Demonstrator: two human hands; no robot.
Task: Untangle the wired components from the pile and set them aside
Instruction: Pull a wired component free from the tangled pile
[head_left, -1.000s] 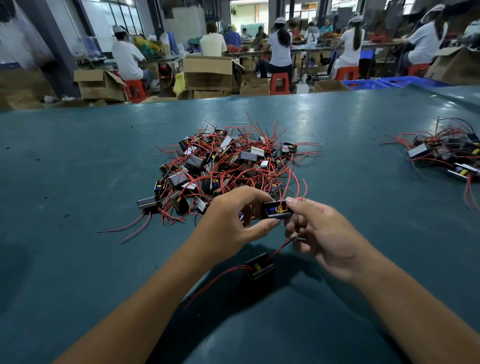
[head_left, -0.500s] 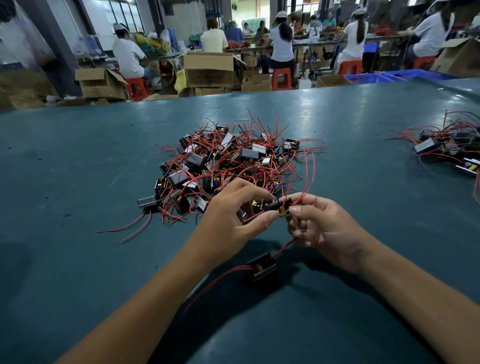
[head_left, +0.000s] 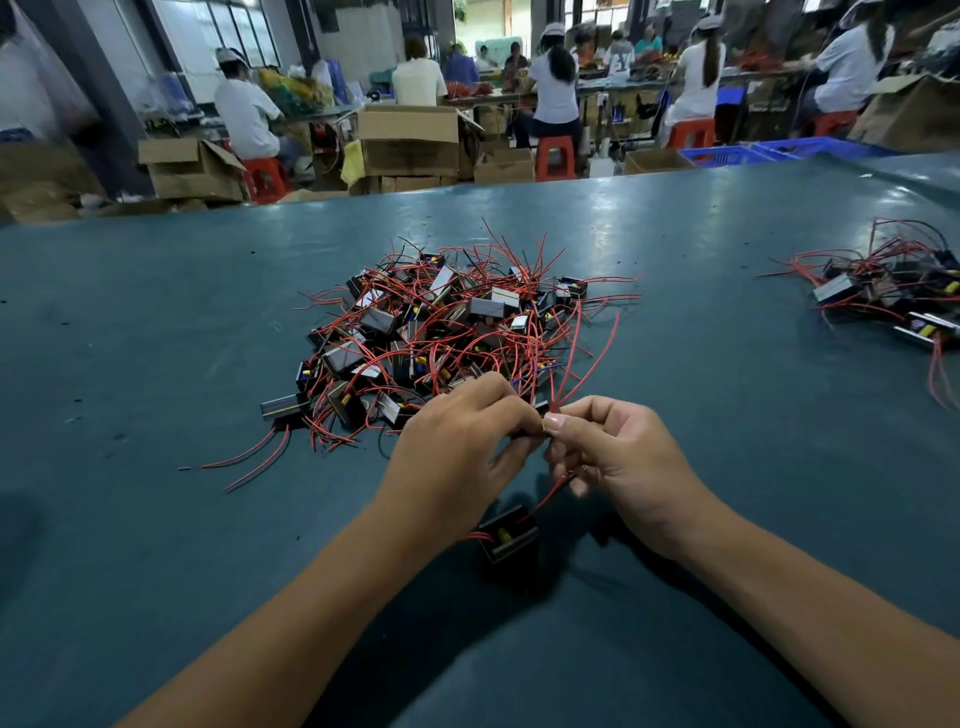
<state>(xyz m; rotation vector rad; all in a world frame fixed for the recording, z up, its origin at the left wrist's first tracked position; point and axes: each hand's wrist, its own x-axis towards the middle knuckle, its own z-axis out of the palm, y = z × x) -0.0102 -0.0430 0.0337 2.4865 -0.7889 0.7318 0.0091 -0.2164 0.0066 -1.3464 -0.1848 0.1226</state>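
Both sets of fingertips pinch one small black component (head_left: 540, 427) between them: the left hand (head_left: 457, 441) curls over it, the right hand (head_left: 618, 457) also traps a red lead (head_left: 550, 491) running to a second component (head_left: 506, 538) hanging near the wrists. This looks like mid-untangling; next, pull the leads (head_left: 582, 358) free of the pile (head_left: 447, 332) just beyond, then carry rightward to the sorted group (head_left: 893, 291). Since half a second ago the hands sit closer together.

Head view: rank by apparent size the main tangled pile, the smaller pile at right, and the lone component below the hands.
1. Main tangled pile
2. Smaller pile at right, partly cut off by the frame edge
3. Lone component, smallest although nearest the camera
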